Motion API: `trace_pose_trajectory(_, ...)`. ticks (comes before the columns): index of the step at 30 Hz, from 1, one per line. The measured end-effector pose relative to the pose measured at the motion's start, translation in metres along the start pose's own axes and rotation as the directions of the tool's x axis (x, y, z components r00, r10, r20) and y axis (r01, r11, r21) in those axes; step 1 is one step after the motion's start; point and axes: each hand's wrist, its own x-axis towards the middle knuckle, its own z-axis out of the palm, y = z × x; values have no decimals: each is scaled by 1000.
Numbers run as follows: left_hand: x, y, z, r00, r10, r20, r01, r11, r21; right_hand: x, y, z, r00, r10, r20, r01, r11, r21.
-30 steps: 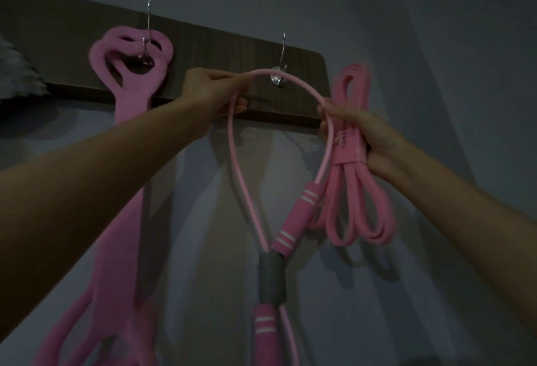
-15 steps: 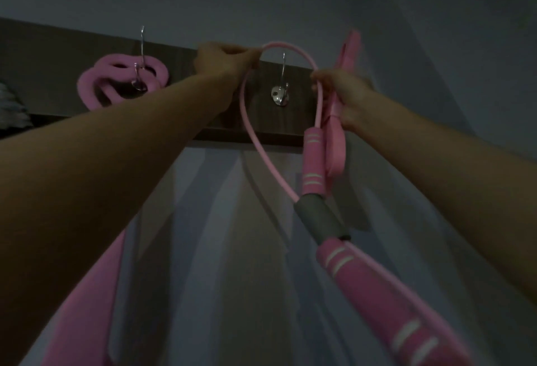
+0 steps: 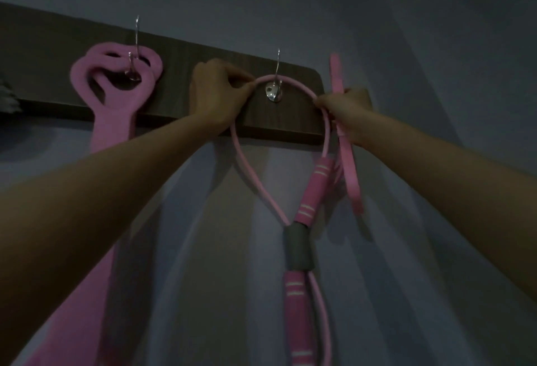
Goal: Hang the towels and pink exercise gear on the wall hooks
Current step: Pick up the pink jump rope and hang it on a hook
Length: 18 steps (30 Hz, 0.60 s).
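A dark wood board (image 3: 189,54) spans the dim grey wall (image 3: 406,31). Beside its right hook (image 3: 274,89), the left hand (image 3: 216,89) and right hand (image 3: 345,107) pinch the pink tube (image 3: 247,162), one on either side.

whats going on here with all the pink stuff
A person is hanging a pink resistance tube on the right hook. The left hand pinches the loop just left of the hook. The right hand grips it on the other side, along with a flat band. The loop lies across the hook; whether it is seated is unclear. Another pink band already hangs from the left hook.
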Motion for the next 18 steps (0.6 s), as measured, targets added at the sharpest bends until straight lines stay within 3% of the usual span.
trace_pose_trajectory(4, -20, -4, -4, 996, 82, 41, -87, 983, 161, -22, 3, -6, 985, -171, 8, 170, 966, -194)
trace_pose_trajectory(7, -32, -1, -8, 993, 84, 87, -100, 975, 197, -43, -5, -7, 960, -279, -12, 262, 915, -308)
trace_pose_trajectory(12, -46, -1, -17, 983, 65, 173, -99, 975, 197, -71, -24, 6, 884, -458, 92, 443, 762, -472)
trace_pose_trajectory(14, -52, -4, -20, 973, 70, 220, -119, 969, 218, -77, -27, 15, 860, -492, 138, 488, 709, -509)
trace_pose_trajectory(18, -58, -7, -25, 961, 56, 270, -118, 968, 222, -77, -31, 30, 874, -473, 105, 458, 733, -503)
